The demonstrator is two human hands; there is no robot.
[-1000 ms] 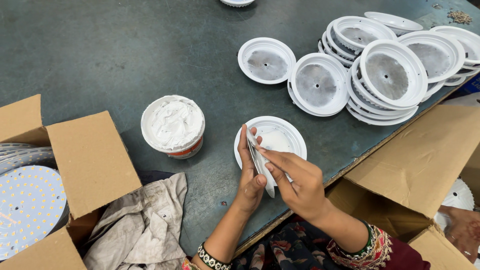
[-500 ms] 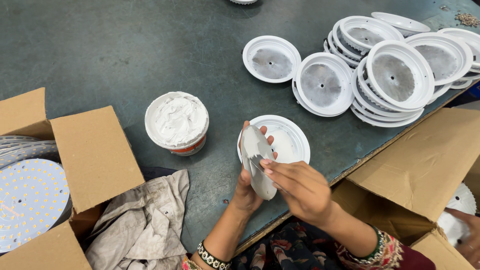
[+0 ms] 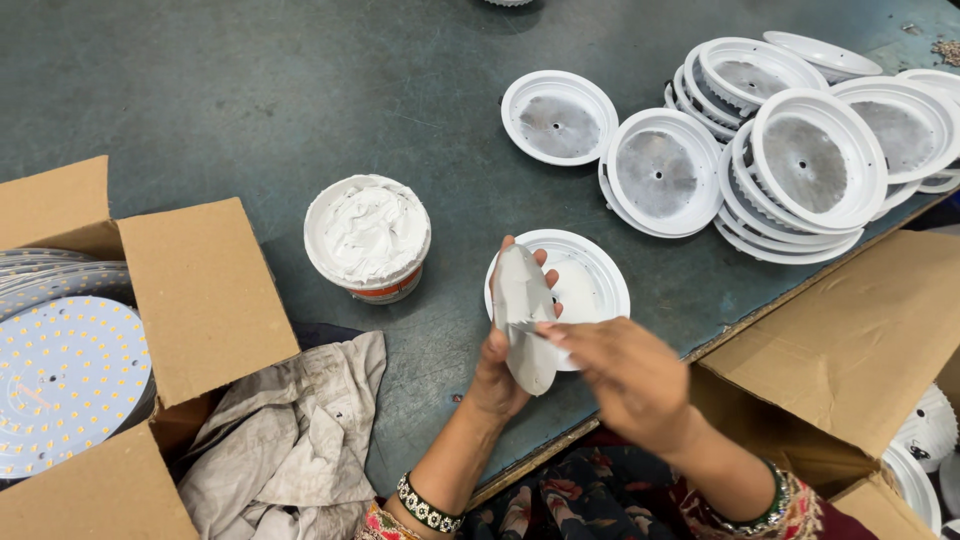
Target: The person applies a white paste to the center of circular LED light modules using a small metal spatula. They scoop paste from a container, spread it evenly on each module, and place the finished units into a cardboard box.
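My left hand (image 3: 495, 372) holds a round disc (image 3: 524, 312) upright on edge, its grey-white smeared face turned toward the camera. My right hand (image 3: 627, 377) has its fingers pinched together at the disc's middle, on what looks like a thin scraper (image 3: 522, 326) lying against that face. Under both hands a white round housing (image 3: 590, 290) lies open side up on the dark green table (image 3: 200, 110). A tub of white paste (image 3: 367, 235) stands just left of it.
Stacks of white round housings (image 3: 800, 160) fill the back right. An open cardboard box (image 3: 200, 290) at the left holds round boards dotted with yellow chips (image 3: 60, 380). A crumpled grey rag (image 3: 290, 440) lies by it. Another cardboard box (image 3: 850, 340) sits at the right.
The disc has turned in my left hand from nearly edge-on to showing its smeared face. My right hand has slid down across it.
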